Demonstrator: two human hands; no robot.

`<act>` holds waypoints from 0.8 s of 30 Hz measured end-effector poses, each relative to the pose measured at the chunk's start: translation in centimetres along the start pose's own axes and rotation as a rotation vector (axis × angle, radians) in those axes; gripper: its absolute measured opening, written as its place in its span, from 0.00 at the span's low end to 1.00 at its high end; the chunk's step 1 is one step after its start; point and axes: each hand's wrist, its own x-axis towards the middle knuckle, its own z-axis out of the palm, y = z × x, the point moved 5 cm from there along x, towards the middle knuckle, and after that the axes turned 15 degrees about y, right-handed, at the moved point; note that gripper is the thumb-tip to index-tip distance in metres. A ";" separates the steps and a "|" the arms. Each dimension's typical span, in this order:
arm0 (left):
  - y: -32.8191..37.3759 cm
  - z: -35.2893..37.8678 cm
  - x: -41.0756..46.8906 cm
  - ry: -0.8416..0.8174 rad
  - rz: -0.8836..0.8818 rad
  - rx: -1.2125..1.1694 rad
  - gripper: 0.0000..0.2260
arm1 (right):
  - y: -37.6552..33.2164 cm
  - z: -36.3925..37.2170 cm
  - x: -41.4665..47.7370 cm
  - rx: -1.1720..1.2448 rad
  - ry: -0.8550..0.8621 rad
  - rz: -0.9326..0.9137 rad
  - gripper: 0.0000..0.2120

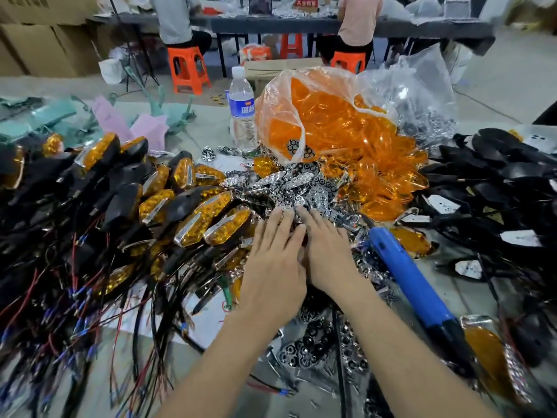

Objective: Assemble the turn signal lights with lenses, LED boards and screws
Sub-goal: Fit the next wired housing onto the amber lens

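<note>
Head view: left hand [274,260] and right hand [327,248] lie flat, fingers straight, gripping nothing, on the heap of shiny chrome plastic reflector inserts [297,188]; these look light, stiff and slippery, best pinched by their edges. Behind, an open clear plastic bag [278,89] spills translucent orange lenses [376,152]

A long dark table [301,24] runs across the far side of the room. Two people sit at it with their backs turned this way, a person in a grey top [176,16] to the left and a person in a pink top [358,16] to the right. Both sit on orange plastic stools [187,69], and another stands between them under the table. Brown cardboard boxes [36,40] are stacked at the far left. The floor [488,86] is pale grey. A small red sign [306,2] sits on the far table. The light is flat and even.
</note>
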 end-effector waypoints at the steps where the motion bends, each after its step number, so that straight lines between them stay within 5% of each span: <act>1: 0.1 0.5 -0.1 -0.054 -0.019 0.005 0.28 | 0.3 0.1 0.3 0.007 0.014 0.001 0.32; 4: -0.2 1.7 -0.6 -0.184 -0.060 0.018 0.31 | 0.9 -0.7 1.0 0.011 0.120 0.025 0.23; 9: 0.8 1.4 0.1 -0.072 -0.161 -0.148 0.29 | 1.7 -3.6 0.0 0.065 0.268 0.063 0.11; 14: 2.9 1.7 1.0 -0.031 -0.333 -0.403 0.27 | 4.0 -6.2 -2.1 0.517 0.268 0.279 0.04; 19: 3.8 2.1 2.1 -0.034 -0.719 -0.776 0.12 | 7.2 -7.7 -2.3 0.854 0.008 0.370 0.06; 24: 1.8 3.2 2.2 -0.004 -0.950 -0.674 0.11 | 12.3 -9.5 0.3 0.571 0.234 0.347 0.08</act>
